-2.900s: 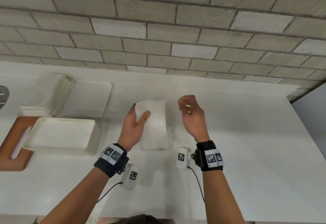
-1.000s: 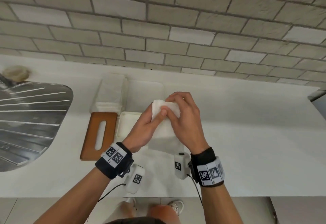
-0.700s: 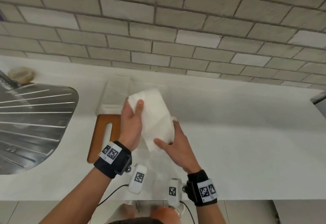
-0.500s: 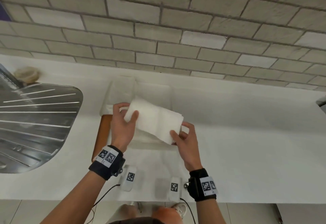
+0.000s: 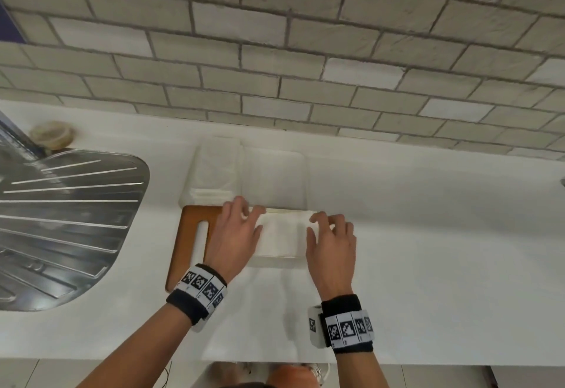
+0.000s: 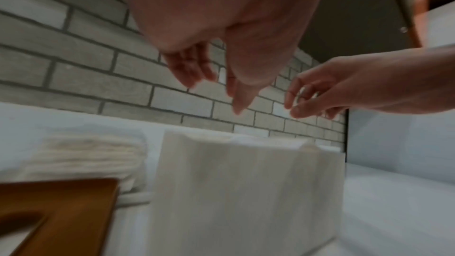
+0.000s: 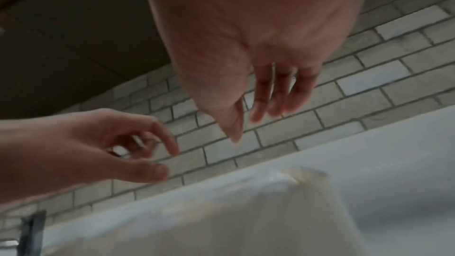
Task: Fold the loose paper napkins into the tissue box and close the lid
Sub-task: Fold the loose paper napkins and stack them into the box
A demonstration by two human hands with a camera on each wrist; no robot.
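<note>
A folded white paper napkin (image 5: 279,236) lies in the open white tissue box (image 5: 276,260) on a white counter (image 5: 428,250), just right of a brown wooden lid (image 5: 189,234) with a slot in it. The left hand (image 5: 235,234) hovers over the napkin's left end and the right hand (image 5: 331,242) over its right end. The wrist views show both hands just above the napkin, fingers loosely spread and holding nothing. A stack of loose napkins (image 5: 214,170) sits behind the lid, beside a white tray (image 5: 275,173). A steel sink drainer (image 5: 61,219) lies far left.
</note>
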